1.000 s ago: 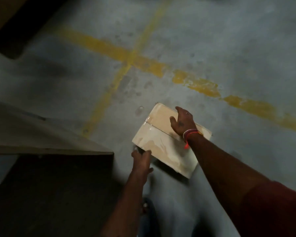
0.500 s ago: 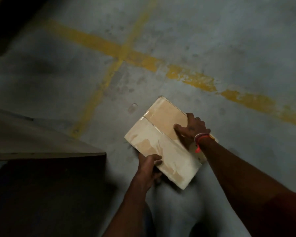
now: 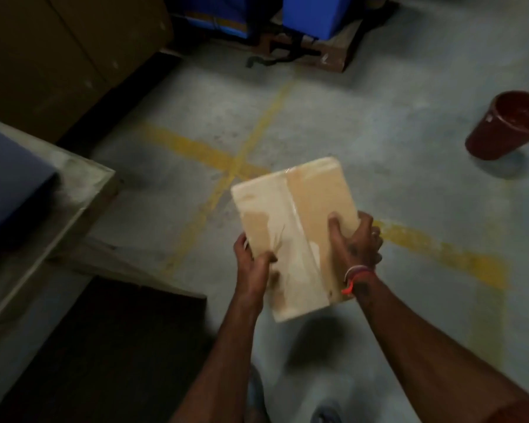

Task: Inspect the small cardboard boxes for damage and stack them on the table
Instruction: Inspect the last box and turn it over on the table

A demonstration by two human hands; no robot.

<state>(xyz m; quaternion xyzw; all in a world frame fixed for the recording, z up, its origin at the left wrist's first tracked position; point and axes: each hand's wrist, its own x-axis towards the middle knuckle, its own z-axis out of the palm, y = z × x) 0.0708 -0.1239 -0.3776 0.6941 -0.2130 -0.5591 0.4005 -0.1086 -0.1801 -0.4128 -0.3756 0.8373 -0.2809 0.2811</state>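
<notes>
Taped cardboard box [image 3: 293, 236] held mid-air above the floor [image 3: 379, 154], left hand [image 3: 252, 264] clamped at seven o'clock, right hand [image 3: 353, 242] at four. Probably light, stiff; glossy tape likely slippery, so best gripped by opposite edges. Table [image 3: 83, 190] at nine o'clock.

One small cardboard box [image 3: 293, 236] sits mid-frame, gripped by two hands: the left hand [image 3: 252, 264] and the right hand [image 3: 356, 242] (a wristband on that one). One red bucket [image 3: 506, 126] stands at the right edge, and one worktop [image 3: 74, 190] at the left. Two yellow floor lines [image 3: 196, 151] cross at centre.
</notes>
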